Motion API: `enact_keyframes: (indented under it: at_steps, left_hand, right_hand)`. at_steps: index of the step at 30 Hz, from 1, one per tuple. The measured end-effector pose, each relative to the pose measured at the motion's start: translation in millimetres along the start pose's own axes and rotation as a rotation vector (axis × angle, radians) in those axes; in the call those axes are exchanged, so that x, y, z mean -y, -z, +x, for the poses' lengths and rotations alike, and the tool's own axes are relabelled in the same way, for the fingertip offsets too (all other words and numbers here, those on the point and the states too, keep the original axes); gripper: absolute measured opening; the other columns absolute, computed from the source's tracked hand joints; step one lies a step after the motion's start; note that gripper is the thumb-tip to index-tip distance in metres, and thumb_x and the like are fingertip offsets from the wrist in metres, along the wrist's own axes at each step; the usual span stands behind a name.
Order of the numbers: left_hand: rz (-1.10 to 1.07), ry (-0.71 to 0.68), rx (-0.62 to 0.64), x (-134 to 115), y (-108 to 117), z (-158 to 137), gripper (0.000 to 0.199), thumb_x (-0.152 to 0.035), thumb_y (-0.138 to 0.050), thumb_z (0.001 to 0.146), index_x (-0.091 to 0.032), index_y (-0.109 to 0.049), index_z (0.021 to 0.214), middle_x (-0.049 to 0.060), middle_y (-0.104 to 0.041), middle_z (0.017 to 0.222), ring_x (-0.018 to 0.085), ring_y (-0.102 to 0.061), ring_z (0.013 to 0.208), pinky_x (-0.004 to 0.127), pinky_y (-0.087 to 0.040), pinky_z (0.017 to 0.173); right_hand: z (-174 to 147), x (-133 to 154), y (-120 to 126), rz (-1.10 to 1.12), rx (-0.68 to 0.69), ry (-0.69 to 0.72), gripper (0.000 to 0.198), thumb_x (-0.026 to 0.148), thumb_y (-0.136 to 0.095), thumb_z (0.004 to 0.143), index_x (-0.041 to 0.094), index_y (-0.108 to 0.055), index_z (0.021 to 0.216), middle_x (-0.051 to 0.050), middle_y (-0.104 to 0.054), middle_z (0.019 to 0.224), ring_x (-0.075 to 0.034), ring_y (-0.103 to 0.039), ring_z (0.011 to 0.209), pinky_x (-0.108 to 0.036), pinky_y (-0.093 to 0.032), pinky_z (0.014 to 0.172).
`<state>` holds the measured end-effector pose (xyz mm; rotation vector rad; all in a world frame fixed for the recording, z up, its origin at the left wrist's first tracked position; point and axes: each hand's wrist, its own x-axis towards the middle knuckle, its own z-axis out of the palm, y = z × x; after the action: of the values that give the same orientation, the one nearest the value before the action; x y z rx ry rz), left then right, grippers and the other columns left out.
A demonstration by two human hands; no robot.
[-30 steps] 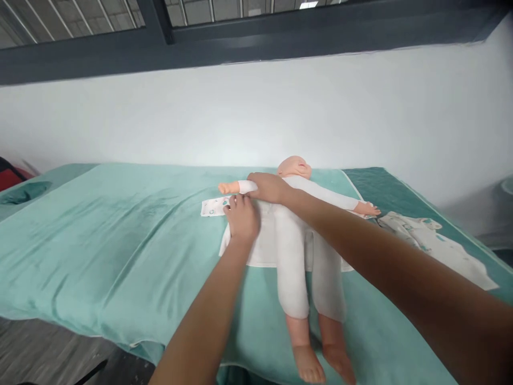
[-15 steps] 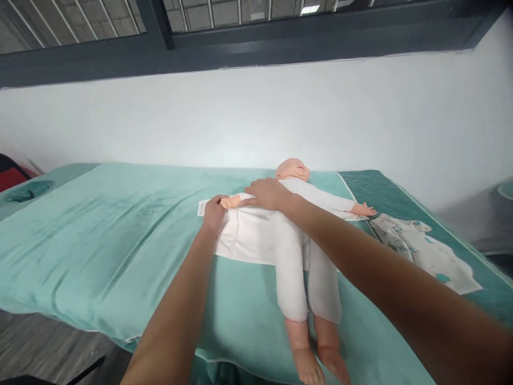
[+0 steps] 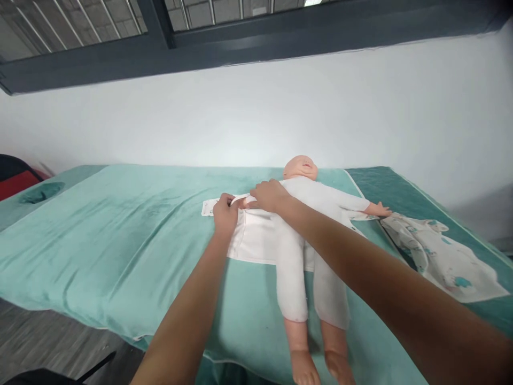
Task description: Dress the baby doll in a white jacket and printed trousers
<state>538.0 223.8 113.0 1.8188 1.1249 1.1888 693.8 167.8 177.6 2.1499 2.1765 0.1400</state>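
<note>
A baby doll [image 3: 292, 251] in a white body covering lies on its back, bare feet toward me. Spread beneath it is a white baby garment [image 3: 256, 235], its patterned sleeve end [image 3: 208, 207] sticking out past my left hand. My left hand [image 3: 225, 215] pinches an edge of the white cloth by the doll's hand on the left. Above the doll's side, my right hand [image 3: 270, 196] is closed around that same arm, near the wrist. Cloth and fingers partly hide the doll's hand there. The doll's other arm [image 3: 352, 202] stretches out to the right.
A teal sheet [image 3: 120, 235] covers the massage-style bed, which has a face hole [image 3: 42, 192] at far left. Right of the doll lies a patterned baby garment [image 3: 444, 256]. A white wall [image 3: 240, 117] stands behind. A red and black object [image 3: 18, 179] shows at left.
My left hand has moved from beside the doll's hand to the white cloth edge, now raised near that hand. My right hand stays on the doll's arm. The view has shifted slightly.
</note>
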Motion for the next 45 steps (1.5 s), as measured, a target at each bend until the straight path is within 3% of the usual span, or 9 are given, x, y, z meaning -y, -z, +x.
enact_keyframes:
  at_steps: [6, 12, 19, 22, 24, 27, 33, 38, 45]
  left_hand:
    - [0.218, -0.227, 0.216, -7.2, -6.3, -8.2, 0.022, -0.038, -0.047, 0.091, -0.022, -0.06, 0.084, 0.002, -0.066, 0.076, 0.016, -0.058, 0.073, 0.026, -0.039, 0.066]
    - [0.293, -0.033, 0.03, -3.4, -0.3, -3.1, 0.033, -0.039, -0.038, 0.096, -0.021, -0.064, 0.085, 0.004, -0.07, 0.08, 0.019, -0.061, 0.077, 0.027, -0.038, 0.066]
    - [0.374, -0.014, 0.035, -9.8, -5.2, -12.0, 0.02, -0.035, -0.051, 0.09, -0.024, -0.066, 0.095, 0.004, -0.074, 0.094, 0.021, -0.065, 0.088, 0.028, -0.041, 0.071]
    - [0.339, 0.017, 0.028, -10.7, -10.2, -15.1, 0.021, -0.032, -0.056, 0.086, -0.023, -0.065, 0.103, 0.004, -0.072, 0.094, 0.02, -0.064, 0.088, 0.029, -0.043, 0.075]
    - [0.311, 0.007, 0.026, -9.6, -12.8, -15.9, 0.025, -0.029, -0.059, 0.084, -0.022, -0.063, 0.107, 0.003, -0.07, 0.094, 0.018, -0.063, 0.086, 0.029, -0.044, 0.077]
    - [0.284, -0.019, 0.027, -8.0, -15.0, -16.3, 0.023, -0.027, -0.06, 0.081, -0.022, -0.063, 0.104, 0.003, -0.066, 0.096, 0.016, -0.061, 0.084, 0.028, -0.045, 0.077]
    - [0.294, -0.082, 0.034, -12.2, -19.1, -17.4, 0.006, -0.023, -0.056, 0.084, -0.022, -0.06, 0.088, 0.003, -0.063, 0.101, 0.016, -0.06, 0.086, 0.029, -0.046, 0.078]
    - [0.308, -0.076, 0.039, -18.5, -22.5, -17.1, 0.008, -0.027, -0.051, 0.089, -0.022, -0.056, 0.093, 0.004, -0.064, 0.097, 0.019, -0.06, 0.091, 0.031, -0.044, 0.078]
    - [0.057, -0.005, 0.049, -40.5, -29.9, -14.5, 0.012, -0.034, -0.05, 0.09, -0.022, -0.052, 0.092, 0.0, -0.06, 0.087, 0.014, -0.055, 0.08, 0.026, -0.042, 0.073]
  right_hand:
    - [9.1, 11.7, -6.8, 0.039, -0.053, -0.074, 0.028, 0.035, -0.047, 0.093, 0.016, -0.067, 0.1, -0.016, -0.068, 0.105, -0.031, -0.061, 0.1, -0.044, -0.04, 0.085]
    - [-13.1, -2.5, 3.9, 0.179, -0.202, -0.13, 0.037, 0.041, -0.041, 0.096, 0.017, -0.059, 0.118, -0.014, -0.065, 0.116, -0.03, -0.059, 0.105, -0.042, -0.043, 0.085]
    - [-87.4, -75.7, -12.6, 0.533, -0.683, -0.479, 0.024, 0.027, -0.046, 0.087, 0.017, -0.063, 0.101, -0.013, -0.066, 0.107, -0.026, -0.058, 0.1, -0.038, -0.043, 0.087]
    - [-123.3, -94.7, -40.5, 0.569, -0.719, -0.771, 0.024, 0.032, -0.044, 0.087, 0.017, -0.061, 0.095, -0.013, -0.066, 0.095, -0.026, -0.059, 0.089, -0.038, -0.043, 0.081]
    - [-139.5, -98.6, -54.2, 0.608, -0.618, -0.853, 0.028, 0.04, -0.042, 0.089, 0.019, -0.06, 0.091, -0.012, -0.066, 0.087, -0.028, -0.059, 0.084, -0.038, -0.041, 0.076]
    - [-149.1, -97.0, -57.5, 0.627, -0.5, -0.855, 0.036, 0.05, -0.04, 0.091, 0.02, -0.06, 0.092, -0.012, -0.067, 0.083, -0.03, -0.059, 0.08, -0.039, -0.04, 0.073]
    - [-146.3, -92.8, -45.0, 0.876, -0.537, -0.785, 0.04, 0.057, -0.049, 0.087, 0.025, -0.063, 0.108, -0.006, -0.071, 0.082, -0.025, -0.063, 0.077, -0.036, -0.044, 0.074]
    - [-141.6, -90.1, -51.4, 1.214, -0.576, -0.682, 0.056, 0.058, -0.054, 0.084, 0.026, -0.056, 0.13, -0.006, -0.072, 0.1, -0.025, -0.066, 0.089, -0.04, -0.05, 0.08]
    - [-134.8, -75.3, -50.4, 1.464, -0.568, -0.537, 0.069, 0.059, -0.057, 0.082, 0.027, -0.043, 0.141, -0.008, -0.063, 0.125, -0.026, -0.062, 0.11, -0.04, -0.053, 0.092]
